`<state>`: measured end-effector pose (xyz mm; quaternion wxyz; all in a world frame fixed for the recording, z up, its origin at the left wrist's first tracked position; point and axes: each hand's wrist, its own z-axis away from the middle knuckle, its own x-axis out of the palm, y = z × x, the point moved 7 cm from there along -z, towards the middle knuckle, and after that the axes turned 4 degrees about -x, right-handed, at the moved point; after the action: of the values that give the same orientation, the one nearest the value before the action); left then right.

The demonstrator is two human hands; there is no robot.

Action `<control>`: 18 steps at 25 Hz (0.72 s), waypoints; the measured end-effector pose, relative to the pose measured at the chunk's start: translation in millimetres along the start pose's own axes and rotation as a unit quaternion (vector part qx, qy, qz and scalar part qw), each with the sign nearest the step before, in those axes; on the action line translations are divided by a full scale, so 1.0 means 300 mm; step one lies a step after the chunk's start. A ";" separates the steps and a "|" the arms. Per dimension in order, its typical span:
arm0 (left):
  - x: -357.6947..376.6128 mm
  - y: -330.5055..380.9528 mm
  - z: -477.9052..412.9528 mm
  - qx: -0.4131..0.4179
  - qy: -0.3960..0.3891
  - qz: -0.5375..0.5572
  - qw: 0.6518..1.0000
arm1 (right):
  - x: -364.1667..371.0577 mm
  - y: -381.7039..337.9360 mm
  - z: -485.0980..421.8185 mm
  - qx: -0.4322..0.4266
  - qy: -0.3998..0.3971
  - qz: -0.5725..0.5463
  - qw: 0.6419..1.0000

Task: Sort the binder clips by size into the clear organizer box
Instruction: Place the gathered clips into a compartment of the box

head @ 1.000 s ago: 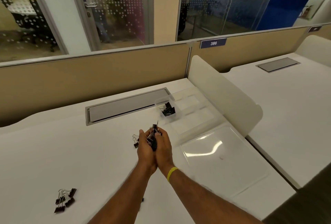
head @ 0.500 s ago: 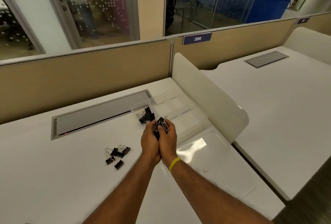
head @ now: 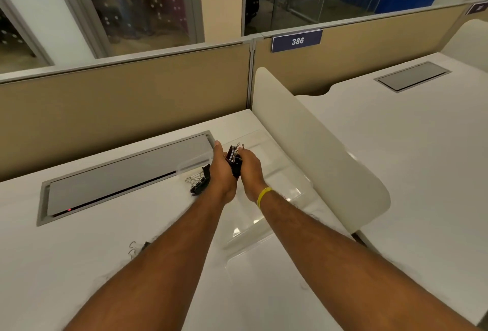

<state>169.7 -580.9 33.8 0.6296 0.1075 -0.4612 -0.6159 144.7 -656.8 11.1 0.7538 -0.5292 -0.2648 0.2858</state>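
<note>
Left hand (head: 221, 173) and right hand (head: 250, 169) together clasp black binder clips (head: 234, 156) over the clear organizer box (head: 281, 172); flat grey hatch (head: 126, 177) left; rounded cream divider (head: 311, 151) right.

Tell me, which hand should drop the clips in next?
Probably right. Both hold the clips, but the right hand hangs over the bare part of the box; the left hand sits at its left edge.

Held clips (head: 234, 157): black bunch, silver handles upward, in the grip.
Boxed clips (head: 199, 184): black, just left of grip.
Organizer box (head: 280, 172): clear, open, beneath grip.
</note>
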 end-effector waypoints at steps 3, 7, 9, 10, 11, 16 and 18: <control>0.008 0.001 -0.059 -0.001 -0.008 -0.051 0.999 | -0.003 0.010 -0.050 0.022 -0.032 -0.001 0.999; -0.002 0.020 -0.077 0.020 0.006 -0.135 0.991 | -0.017 0.006 -0.093 -0.002 -0.039 0.050 0.998; -0.014 0.043 -0.062 0.044 0.012 -0.170 0.984 | -0.027 -0.003 -0.100 -0.028 -0.039 0.083 0.995; -0.021 0.056 -0.051 0.059 0.012 -0.182 0.981 | -0.034 -0.013 -0.097 -0.044 -0.040 0.091 0.994; -0.031 0.068 -0.044 0.071 0.013 -0.195 0.978 | -0.044 -0.022 -0.093 -0.058 -0.038 0.097 0.993; -0.102 0.092 0.015 0.092 0.010 -0.259 0.961 | -0.093 -0.049 -0.022 -0.084 -0.034 0.102 0.991; -0.127 0.086 0.067 0.108 0.002 -0.276 0.955 | -0.108 -0.053 0.027 -0.092 -0.035 0.101 0.990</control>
<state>179.8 -533.2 45.8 0.4205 0.2993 -0.4765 -0.7117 118.8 -679.1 25.5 0.6596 -0.6100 -0.2611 0.3530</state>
